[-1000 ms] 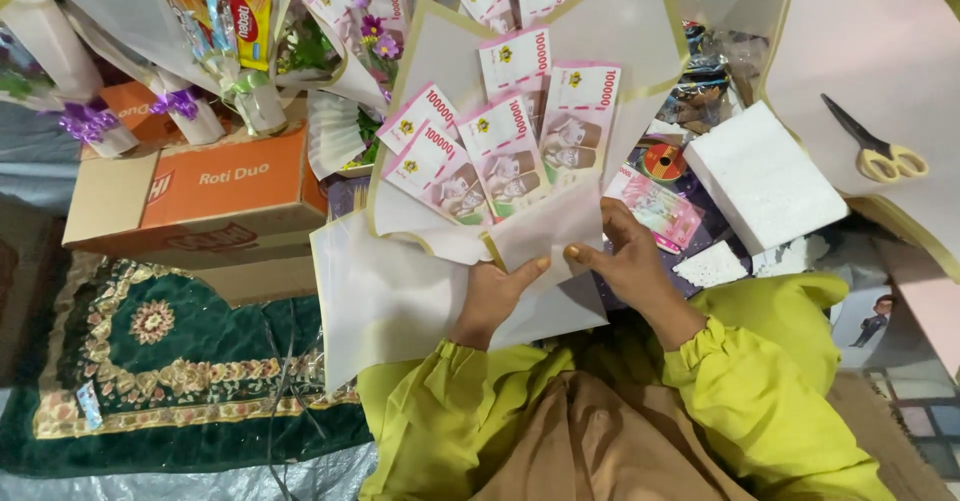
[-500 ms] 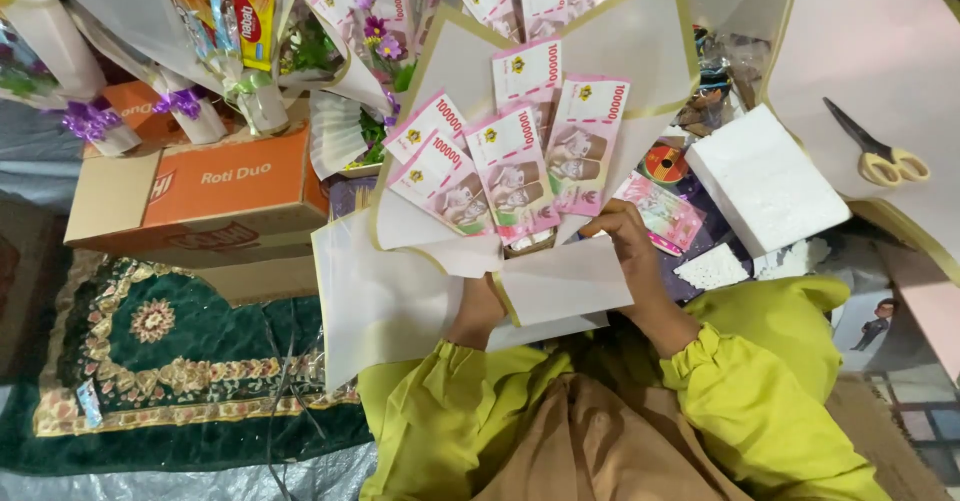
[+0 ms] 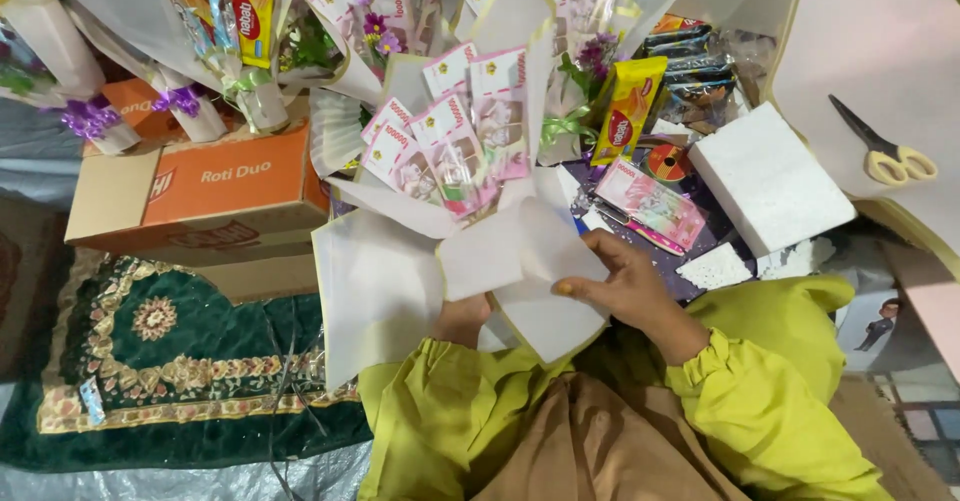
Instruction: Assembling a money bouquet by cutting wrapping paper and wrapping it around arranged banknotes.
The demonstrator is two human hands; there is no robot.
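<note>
A fan of pink banknotes on sticks (image 3: 450, 141) sits at the centre, already ringed by white, cream-edged wrapping sheets (image 3: 375, 291). The right hand (image 3: 625, 286) pinches a front sheet's edge; the left hand (image 3: 462, 319), mostly hidden beneath, seems closed on the base. No ribbon shows yet. Yellow-handled scissors (image 3: 895, 161) lie well apart, right.

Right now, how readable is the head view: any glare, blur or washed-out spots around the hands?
Head view: the white wrapping sheets look bright and nearly featureless, so their folds read poorly; the right hand is sharp and evenly lit; the left hand is mostly hidden under a sheet; the banknote fan is slightly soft; wide-angle bending shows at the edges, near the scissors.
</note>
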